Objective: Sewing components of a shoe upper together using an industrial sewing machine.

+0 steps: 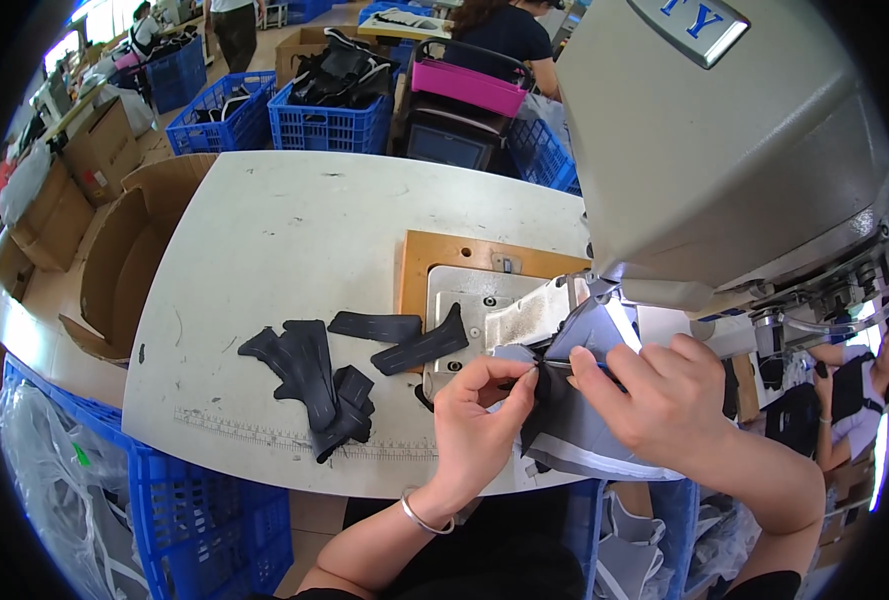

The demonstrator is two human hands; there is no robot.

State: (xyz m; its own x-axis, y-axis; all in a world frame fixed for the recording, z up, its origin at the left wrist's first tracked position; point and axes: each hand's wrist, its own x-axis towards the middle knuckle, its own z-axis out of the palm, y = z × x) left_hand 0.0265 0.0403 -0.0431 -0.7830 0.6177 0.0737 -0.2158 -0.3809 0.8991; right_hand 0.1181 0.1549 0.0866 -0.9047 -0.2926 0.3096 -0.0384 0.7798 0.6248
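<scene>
A grey and black fabric piece (pixel 594 436) with a pale edge band hangs over the front of the sewing machine (pixel 724 150). My left hand (pixel 479 425) pinches its dark edge between thumb and fingertips. Close beside it, my right hand (pixel 659 395) grips the same fabric, thumb pressed along the edge and fingers curled. The upper part of the piece reaches up under the machine head. Left of my hands, several dark fabric strips (pixel 309 370) lie in a loose pile. One of those strips (pixel 419 342) reaches the machine's metal plate (pixel 474 300).
The white table (pixel 264 230) carries a printed ruler scale along its front. An open cardboard box (pixel 134 260) stands at its left, with a blue crate (pixel 209 520) below. Behind are blue crates (pixel 329 125) of dark pieces, a pink tray (pixel 469 85) and a seated person (pixel 499 35).
</scene>
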